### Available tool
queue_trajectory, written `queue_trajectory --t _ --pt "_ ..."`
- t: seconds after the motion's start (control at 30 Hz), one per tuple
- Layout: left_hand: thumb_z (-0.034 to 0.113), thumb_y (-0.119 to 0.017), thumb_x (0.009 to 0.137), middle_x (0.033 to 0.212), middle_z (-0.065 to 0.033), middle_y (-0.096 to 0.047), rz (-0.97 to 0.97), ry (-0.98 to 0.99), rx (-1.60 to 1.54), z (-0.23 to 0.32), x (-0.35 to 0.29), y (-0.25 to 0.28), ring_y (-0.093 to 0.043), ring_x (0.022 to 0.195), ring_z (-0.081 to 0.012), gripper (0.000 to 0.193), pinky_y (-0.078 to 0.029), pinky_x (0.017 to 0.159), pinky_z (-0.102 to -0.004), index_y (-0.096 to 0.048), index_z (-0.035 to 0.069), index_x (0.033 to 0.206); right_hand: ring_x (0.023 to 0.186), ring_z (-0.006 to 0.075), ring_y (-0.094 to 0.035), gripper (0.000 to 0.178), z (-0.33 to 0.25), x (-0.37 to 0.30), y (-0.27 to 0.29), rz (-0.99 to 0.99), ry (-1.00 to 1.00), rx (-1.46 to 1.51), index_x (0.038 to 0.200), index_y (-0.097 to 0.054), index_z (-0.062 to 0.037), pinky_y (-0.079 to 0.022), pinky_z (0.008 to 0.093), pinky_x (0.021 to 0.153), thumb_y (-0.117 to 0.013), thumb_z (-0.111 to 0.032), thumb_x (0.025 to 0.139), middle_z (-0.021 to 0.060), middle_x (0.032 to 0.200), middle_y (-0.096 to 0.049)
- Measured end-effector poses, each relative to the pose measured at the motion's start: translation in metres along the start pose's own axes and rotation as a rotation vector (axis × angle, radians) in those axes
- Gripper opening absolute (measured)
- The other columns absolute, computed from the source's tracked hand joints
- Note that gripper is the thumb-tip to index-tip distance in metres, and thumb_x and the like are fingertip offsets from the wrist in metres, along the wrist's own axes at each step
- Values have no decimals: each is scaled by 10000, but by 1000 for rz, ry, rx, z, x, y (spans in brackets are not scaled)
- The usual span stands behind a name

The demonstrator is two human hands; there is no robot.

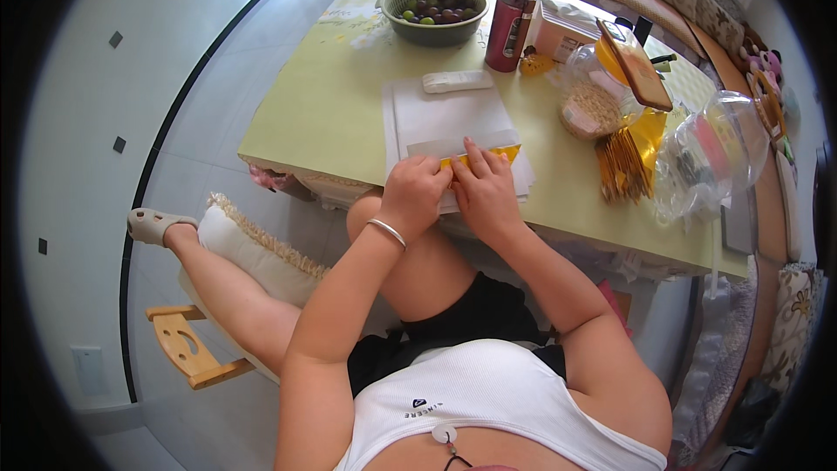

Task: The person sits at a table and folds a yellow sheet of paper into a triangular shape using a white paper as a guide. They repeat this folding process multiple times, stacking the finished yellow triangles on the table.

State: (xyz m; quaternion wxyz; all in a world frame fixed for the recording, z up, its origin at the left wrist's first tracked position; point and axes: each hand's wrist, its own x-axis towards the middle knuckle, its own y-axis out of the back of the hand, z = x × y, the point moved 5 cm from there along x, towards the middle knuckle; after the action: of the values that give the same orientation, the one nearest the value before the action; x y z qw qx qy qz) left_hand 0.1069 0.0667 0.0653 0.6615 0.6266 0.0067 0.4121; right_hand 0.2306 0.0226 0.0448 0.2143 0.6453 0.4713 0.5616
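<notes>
A folded strip of gold paper (pixel 504 153) with a pale sheet at its far edge lies across a stack of white paper (pixel 453 113) at the table's near side. My left hand (pixel 417 194) is closed at the strip's left end, its fingertips pinched there. Close beside it, my right hand (pixel 486 192) has its fingers on the strip, the longer ones reaching over it and the thumb side near the left hand. Parts of the strip are hidden under the fingers. A white oblong object (pixel 458 81) rests on the far end of the paper stack.
Farther back are a grey-green colander (pixel 434 32) of grapes or similar round fruit and an uncapped maroon thermos (pixel 511 22). At the right stand a clear jar (pixel 593 105) of beige bits, a propped phone (pixel 635 65), gold folded pieces (pixel 626 166) and a clear plastic bag (pixel 715 157).
</notes>
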Motion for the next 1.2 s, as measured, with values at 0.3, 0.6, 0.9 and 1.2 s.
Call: queue_trajectory --t 0.3,0.6,0.9,1.2 --pt "139 -752 769 883 -52 -598 43 176 -80 -5 13 -9 -576 943 -289 95 -451 826 -430 -696 101 835 1210 350 -568 352 62 1 17 31 -78 252 1224 -585 -24 -510 375 944 -590 15 874 180 1398 -516" --pt "161 -816 710 1106 -161 -624 51 225 142 -4 27 -5 -512 1199 -330 848 -249 1181 -489 -436 45 1459 1174 296 -566 402 45 35 34 17 184 -151 1234 -599 -58 -348 499 1125 -590 -33 833 105 1191 -650" --pt "74 -593 866 1220 -212 -642 -47 68 72 6 9 -30 -563 1237 -370 359 -459 1060 -406 -631 -62 1196 1348 299 -470 463 62 25 12 -394 163 115 1333 -567 -68 -307 463 1170 -600 -104 872 128 1382 -560" --pt "390 -651 902 1585 -275 -254 -343 -34 -48 10 -14 -19 -230 1490 -397 715 -177 1212 -498 -411 97 1509 1507 284 -226 627 72 5 15 -464 127 79 1523 -361 -70 -179 442 1228 -505 -388 1001 106 1615 -296"
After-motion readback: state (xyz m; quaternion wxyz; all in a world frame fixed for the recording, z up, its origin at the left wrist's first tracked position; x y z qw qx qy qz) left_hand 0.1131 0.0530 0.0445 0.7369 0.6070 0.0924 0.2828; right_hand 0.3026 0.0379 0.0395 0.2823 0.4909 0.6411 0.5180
